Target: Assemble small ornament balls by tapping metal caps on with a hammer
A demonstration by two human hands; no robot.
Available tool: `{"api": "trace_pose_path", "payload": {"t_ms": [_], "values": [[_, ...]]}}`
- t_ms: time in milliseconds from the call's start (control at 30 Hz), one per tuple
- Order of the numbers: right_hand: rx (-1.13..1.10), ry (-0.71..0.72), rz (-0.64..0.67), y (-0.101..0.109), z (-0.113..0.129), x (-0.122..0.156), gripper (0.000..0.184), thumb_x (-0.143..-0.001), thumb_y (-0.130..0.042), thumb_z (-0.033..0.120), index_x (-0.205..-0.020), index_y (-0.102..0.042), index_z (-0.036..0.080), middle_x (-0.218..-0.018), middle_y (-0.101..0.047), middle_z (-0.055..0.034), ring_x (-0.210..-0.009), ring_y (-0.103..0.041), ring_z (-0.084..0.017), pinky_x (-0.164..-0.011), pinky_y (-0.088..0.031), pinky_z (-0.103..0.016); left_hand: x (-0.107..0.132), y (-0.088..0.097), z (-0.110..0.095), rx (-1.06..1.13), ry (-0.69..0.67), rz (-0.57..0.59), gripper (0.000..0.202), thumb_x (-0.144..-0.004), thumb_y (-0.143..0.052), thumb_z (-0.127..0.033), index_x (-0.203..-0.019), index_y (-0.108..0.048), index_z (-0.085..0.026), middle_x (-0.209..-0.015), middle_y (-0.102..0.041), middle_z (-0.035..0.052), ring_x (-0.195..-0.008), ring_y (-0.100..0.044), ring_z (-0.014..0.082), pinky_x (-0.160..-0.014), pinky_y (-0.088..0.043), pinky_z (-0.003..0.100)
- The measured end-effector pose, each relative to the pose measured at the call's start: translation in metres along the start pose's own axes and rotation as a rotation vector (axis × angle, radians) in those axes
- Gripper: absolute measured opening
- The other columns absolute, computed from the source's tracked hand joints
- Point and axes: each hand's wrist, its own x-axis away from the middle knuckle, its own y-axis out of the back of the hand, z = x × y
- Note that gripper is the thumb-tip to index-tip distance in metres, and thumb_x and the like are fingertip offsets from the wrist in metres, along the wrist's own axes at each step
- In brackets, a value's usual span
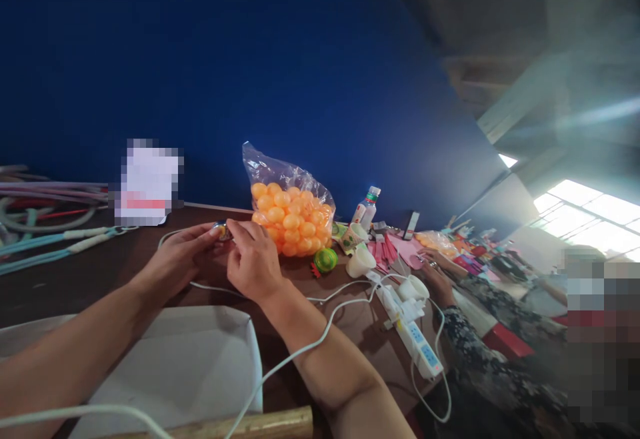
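Above the dark brown table, my left hand [186, 251] pinches a small, shiny, rounded piece [220, 230] with some yellow on it. My right hand [255, 260] is closed at the other side of that piece, its fingers bent over the edge. Fingers cover much of it, so its exact kind cannot be made out. Just beyond my right hand stands a clear plastic bag full of orange balls [295, 222]. A round green item [325, 260] with a red part lies beside the bag.
An open white box [200, 346] sits below my forearms. White cable runs across my right forearm to a power strip [417, 346]. White rolls [360, 261] and a bottle [366, 209] stand rightward. A co-worker's hands [436, 279] handle pink sheets. Light-blue cords [60, 249] lie left.
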Motion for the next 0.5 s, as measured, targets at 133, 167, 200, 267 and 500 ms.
{"api": "trace_pose_path", "payload": {"t_ms": [133, 167, 200, 267, 500], "values": [[-0.009, 0.016, -0.011, -0.002, -0.001, 0.001, 0.054, -0.084, -0.045, 0.009, -0.138, -0.051, 0.009, -0.126, -0.06, -0.0139, -0.119, -0.053, -0.023, -0.107, -0.046, -0.035, 0.001, -0.001, -0.001, 0.004, -0.001, 0.029, 0.035, -0.062, -0.089, -0.022, -0.093, -0.077, -0.01, -0.086, -0.078, 0.013, -0.068, -0.073, 0.019, -0.064, -0.061, 0.025], [-0.013, 0.021, -0.017, -0.002, -0.001, 0.001, 0.054, -0.084, -0.045, 0.009, -0.138, -0.051, 0.008, -0.126, -0.06, -0.0144, -0.119, -0.053, -0.023, -0.107, -0.046, -0.035, 0.001, -0.001, -0.001, 0.005, 0.002, 0.034, 0.034, -0.063, -0.089, -0.022, -0.092, -0.077, -0.01, -0.087, -0.078, 0.0126, -0.068, -0.073, 0.0184, -0.064, -0.061, 0.024], [-0.018, 0.021, -0.023, -0.003, -0.001, 0.001, 0.055, -0.083, -0.045, 0.009, -0.138, -0.051, 0.008, -0.126, -0.06, -0.0145, -0.119, -0.053, -0.023, -0.107, -0.046, -0.035, 0.001, -0.002, -0.001, 0.009, 0.001, 0.034, 0.033, -0.063, -0.089, -0.021, -0.091, -0.077, -0.01, -0.086, -0.078, 0.0121, -0.068, -0.073, 0.0177, -0.065, -0.061, 0.023], [-0.03, 0.018, -0.038, -0.003, -0.002, 0.001, 0.056, -0.083, -0.045, 0.009, -0.139, -0.05, 0.01, -0.127, -0.06, -0.0136, -0.12, -0.053, -0.023, -0.107, -0.047, -0.036, 0.001, -0.002, -0.002, 0.024, -0.012, 0.021, 0.029, -0.063, -0.089, -0.019, -0.088, -0.077, -0.009, -0.085, -0.077, 0.0109, -0.069, -0.072, 0.0161, -0.066, -0.06, 0.022], [-0.09, 0.005, -0.055, 0.005, -0.001, -0.002, 0.06, -0.084, -0.045, 0.011, -0.144, -0.043, 0.011, -0.129, -0.062, -0.0147, -0.121, -0.057, -0.022, -0.105, -0.05, -0.036, -0.009, 0.002, 0.001, 0.073, -0.061, 0.008, 0.027, -0.066, -0.086, -0.014, -0.09, -0.076, -0.008, -0.087, -0.077, 0.0106, -0.073, -0.074, 0.0168, -0.07, -0.061, 0.022]]}}
